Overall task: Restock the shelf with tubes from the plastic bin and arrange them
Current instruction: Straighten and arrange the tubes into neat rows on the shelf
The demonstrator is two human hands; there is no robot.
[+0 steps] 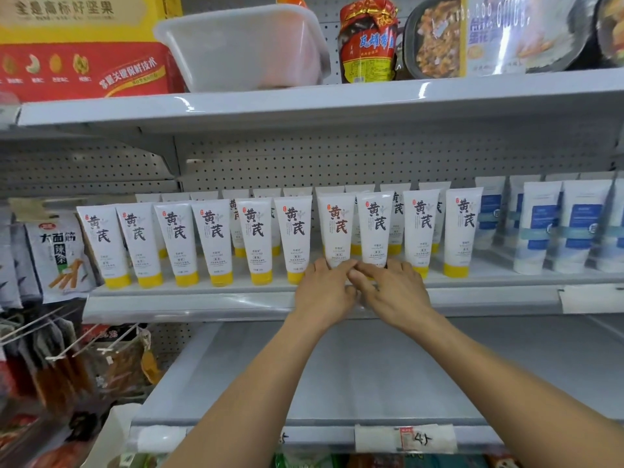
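Observation:
A row of white tubes with yellow caps [212, 241] stands cap-down along the front of the middle shelf [189, 304], with more tubes behind. My left hand [326, 288] grips the base of one front tube [336, 228]. My right hand [393, 288] grips the base of the neighbouring tube [375, 228]. Both caps are hidden behind my fingers, and my fingertips touch between the two tubes. The translucent plastic bin [246, 45] rests on the top shelf, up and to the left.
White tubes with blue labels [547, 228] stand at the right of the same shelf. Snack bags [57, 255] hang at the left. The upper shelf carries a red box [84, 52] and food packs [368, 42]. A bare grey shelf [371, 373] lies below my arms.

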